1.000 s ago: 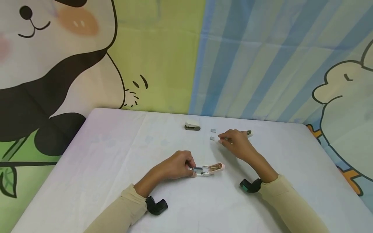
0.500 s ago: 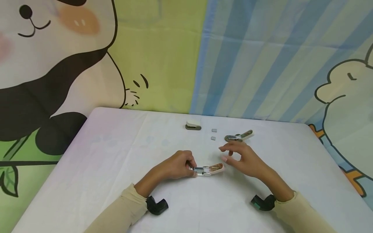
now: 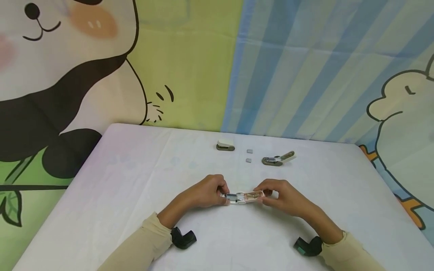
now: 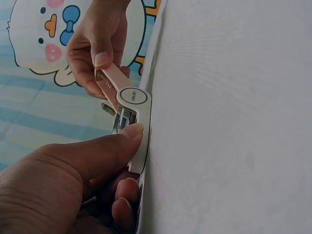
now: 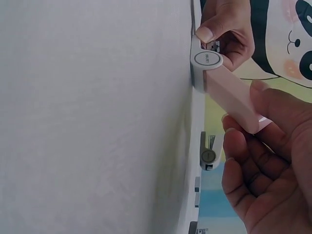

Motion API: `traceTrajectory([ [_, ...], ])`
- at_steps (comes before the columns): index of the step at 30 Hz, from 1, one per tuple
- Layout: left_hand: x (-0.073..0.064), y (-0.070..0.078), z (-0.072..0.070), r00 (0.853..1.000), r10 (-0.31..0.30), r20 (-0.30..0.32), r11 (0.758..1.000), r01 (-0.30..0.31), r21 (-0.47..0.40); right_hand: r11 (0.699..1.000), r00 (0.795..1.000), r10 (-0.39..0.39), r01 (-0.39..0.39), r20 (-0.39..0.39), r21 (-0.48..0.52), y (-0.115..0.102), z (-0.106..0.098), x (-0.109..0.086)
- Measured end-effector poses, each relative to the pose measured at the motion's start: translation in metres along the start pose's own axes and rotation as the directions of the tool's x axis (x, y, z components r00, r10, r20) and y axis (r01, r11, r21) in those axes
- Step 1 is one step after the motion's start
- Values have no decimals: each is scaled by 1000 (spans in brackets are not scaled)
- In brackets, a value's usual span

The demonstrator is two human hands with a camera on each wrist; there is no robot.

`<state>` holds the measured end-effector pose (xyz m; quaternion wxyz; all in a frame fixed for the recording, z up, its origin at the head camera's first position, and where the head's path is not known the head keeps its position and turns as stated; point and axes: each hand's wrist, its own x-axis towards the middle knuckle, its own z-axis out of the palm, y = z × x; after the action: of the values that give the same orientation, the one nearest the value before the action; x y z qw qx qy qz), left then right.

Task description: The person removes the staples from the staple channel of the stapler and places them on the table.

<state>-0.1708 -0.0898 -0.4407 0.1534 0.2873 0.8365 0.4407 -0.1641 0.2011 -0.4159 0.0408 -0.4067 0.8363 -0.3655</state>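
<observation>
A small pink and white stapler lies folded wide open on the white table, between both hands. My left hand grips the end of its white base, thumb on the near side, beside the metal staple channel. At the opposite end, my right hand pinches the tip of the pink top arm between thumb and fingers. The arm tilts up from the round hinge. Part of the base's end is hidden by the left fingers.
Farther back on the table stand a closed white and grey-green stapler and, to its right, an opened grey-green one. Two small grey staple strips lie between them. A patterned cloth hangs behind the table.
My right hand has left the grey-green stapler at the back, come toward me and taken hold of the pink arm's tip. The left hand keeps its grip in place.
</observation>
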Motion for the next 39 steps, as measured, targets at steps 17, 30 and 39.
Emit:
traceTrajectory([
  [17,-1,2,-1,1000,-4,13,1000,3,21,993,995,104,-104,0,-63,-3,2,-2],
  [30,16,5,7,999,50,2,998,-50,30,988,987,142,-146,-77,-47,4,-7,-11],
  [39,43,15,12,999,47,-11,998,-47,39,977,973,208,-211,-102,-20,9,-28,-17],
])
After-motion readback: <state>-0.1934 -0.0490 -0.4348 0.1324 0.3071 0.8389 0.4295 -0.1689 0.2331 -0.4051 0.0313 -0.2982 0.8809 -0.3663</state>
